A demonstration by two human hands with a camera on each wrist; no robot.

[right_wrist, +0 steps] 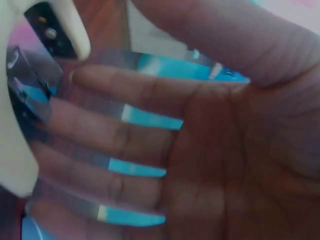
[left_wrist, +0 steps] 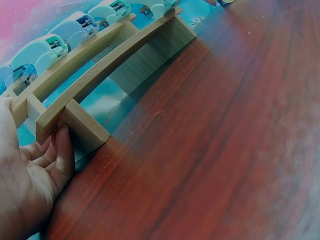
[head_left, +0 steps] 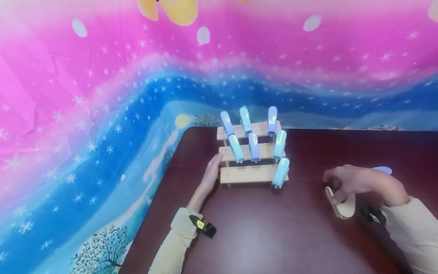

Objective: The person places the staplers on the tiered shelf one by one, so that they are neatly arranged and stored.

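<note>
A stepped wooden rack [head_left: 244,176] carries mint and lavender staplers, among them a mint stapler [head_left: 281,174] at the right end of its lowest step. At the rack's left end, my left hand [head_left: 211,173] grips the wood, and the left wrist view shows its curled fingers [left_wrist: 64,150] against a front leg. To the right, my right hand [head_left: 359,182] is over a cream stapler [head_left: 346,208] on the table. In the right wrist view, its fingers [right_wrist: 145,95] are spread and nearly straight beside the cream body [right_wrist: 17,150].
A lavender stapler [head_left: 382,169] lies partly hidden behind my right hand. The dark reddish wooden table [head_left: 260,232] has its left edge beside my left arm. A pink and blue patterned cloth [head_left: 113,114] hangs behind and left of the table.
</note>
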